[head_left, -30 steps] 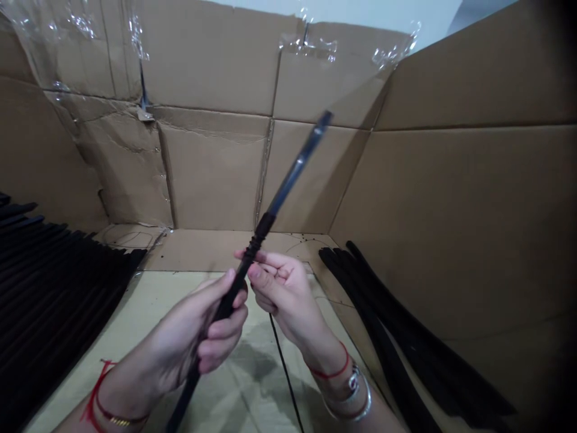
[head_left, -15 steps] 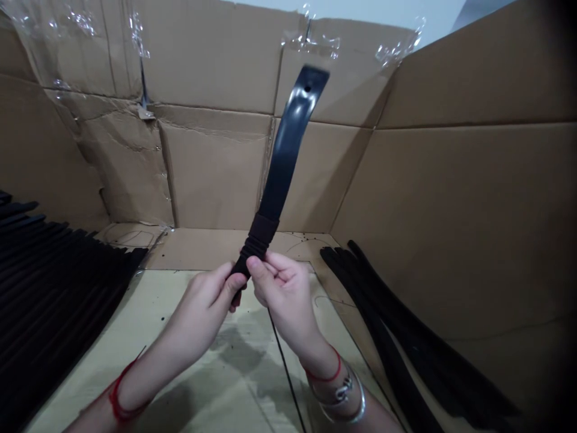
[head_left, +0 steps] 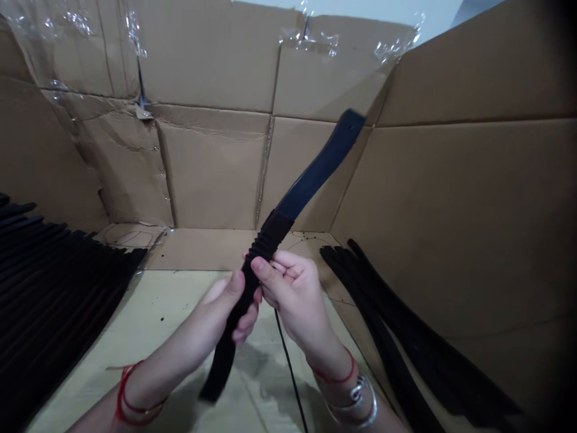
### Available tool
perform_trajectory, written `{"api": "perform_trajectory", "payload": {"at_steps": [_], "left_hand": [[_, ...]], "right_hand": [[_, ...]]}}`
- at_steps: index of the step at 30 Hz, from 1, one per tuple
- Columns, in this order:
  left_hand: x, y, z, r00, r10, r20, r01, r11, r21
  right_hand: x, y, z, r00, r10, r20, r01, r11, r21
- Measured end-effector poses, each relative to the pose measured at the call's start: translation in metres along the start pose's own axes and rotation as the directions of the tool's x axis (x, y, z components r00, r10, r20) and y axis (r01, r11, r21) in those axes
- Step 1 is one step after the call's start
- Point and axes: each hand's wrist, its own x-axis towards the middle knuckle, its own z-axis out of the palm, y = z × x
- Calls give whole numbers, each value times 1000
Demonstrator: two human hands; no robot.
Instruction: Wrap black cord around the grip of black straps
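Observation:
A flat, glossy dark strip (head_left: pixel 322 168) with a small hole near its upper end slants up to the right in front of me. Its lower part is covered by a black fabric sleeve (head_left: pixel 274 231), wrinkled into folds just above my hands. My left hand (head_left: pixel 229 304) is closed round the sleeve, thumb on top and fingertips showing on the far side. Beside it, my right hand (head_left: pixel 293 294) pinches the sleeve below the folds between thumb and fingers. The sleeve's lower end hangs down past my left hand.
A stack of dark strips (head_left: pixel 58 288) lies at the left. Several long black pieces (head_left: pixel 396 325) lean along the right side. Cardboard walls (head_left: pixel 211 174) with clear tape surround a pale work surface (head_left: pixel 175 313). A thin black cord (head_left: pixel 288 361) hangs below my right hand.
The strip has tilted further right and its upper end has come lower. More of the sleeve's lower end now shows. My left hand has turned so its fingers show beneath the sleeve.

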Motion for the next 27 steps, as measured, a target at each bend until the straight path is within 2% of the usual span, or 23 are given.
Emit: {"api": "perform_trajectory", "payload": {"at_steps": [2, 3, 4, 5, 6, 7, 8, 10, 11, 12, 13, 15, 16, 17, 20, 21, 22, 23, 24, 25, 26, 27], "left_hand": [[0, 3, -1, 975, 127, -182, -104, 986, 127], [-1, 5, -1, 970, 113, -213, -86, 988, 130], [-3, 7, 0, 981, 36, -189, -22, 997, 76], [-5, 9, 0, 992, -75, -104, 75, 997, -8], [-7, 10, 1, 984, -178, 2, 178, 981, -76], [-8, 11, 3, 970, -229, 80, 236, 966, -101], [-9, 10, 4, 972, -216, 92, 224, 972, -78], [-10, 6, 5, 998, -17, -65, 24, 994, 104], [-10, 4, 5, 980, 117, -158, -79, 971, 227], [-10, 3, 4, 955, 211, -208, -138, 939, 315], [-9, 2, 3, 951, 231, -207, -151, 928, 341], [-8, 3, 1, 990, 115, -86, -89, 962, 257], [-8, 4, 0, 998, 62, -11, -58, 975, 212], [-8, 5, -1, 999, 48, 13, -50, 976, 211], [-10, 10, -1, 968, 197, -153, -133, 926, 354], [-13, 11, -1, 965, 196, -175, -128, 932, 339], [-16, 13, 0, 979, 137, -153, -91, 957, 275], [-18, 14, 1, 998, 25, -60, -15, 986, 168], [-21, 15, 1, 994, -85, 64, 81, 994, 71], [-22, 16, 1, 974, -163, 154, 161, 987, 27], [-23, 17, 1, 987, -92, 129, 85, 994, 64], [-22, 17, 0, 999, -5, 34, 0, 989, 151]], "right_hand": [[0, 1, 2, 999, -35, -23, 36, 999, 12], [0, 1, 2, 1000, -17, 8, 17, 999, 31], [0, 2, 2, 998, 19, 60, -21, 999, 47], [1, 2, 1, 992, 54, 110, -60, 997, 54], [1, 2, 1, 986, 82, 148, -90, 995, 51], [1, 2, 0, 984, 88, 154, -96, 995, 42], [1, 2, 0, 989, 73, 126, -77, 997, 30], [2, 3, 1, 1000, 6, 15, -6, 1000, 13], [2, 3, 1, 1000, -18, -18, 18, 1000, 15], [2, 2, 1, 1000, -13, -11, 14, 1000, 23], [2, 1, 1, 999, 14, 31, -15, 999, 33], [0, -2, 0, 990, 59, 131, -62, 998, 19], [-1, -3, 0, 988, 54, 144, -54, 999, 0], [-2, -5, 1, 992, 25, 123, -23, 1000, -14], [-5, -7, 3, 996, -72, 50, 71, 997, 15], [-6, -7, 3, 995, -49, 87, 45, 998, 49], [-6, -6, 4, 988, -4, 155, -8, 997, 76], [-7, -6, 4, 974, 43, 221, -64, 994, 88], [-7, -5, 3, 965, 79, 250, -104, 991, 88], [-8, -4, 3, 969, 92, 230, -112, 991, 77], [-7, -3, 3, 983, 79, 166, -90, 994, 59], [-7, -1, 2, 995, 43, 85, -47, 998, 40]]}}
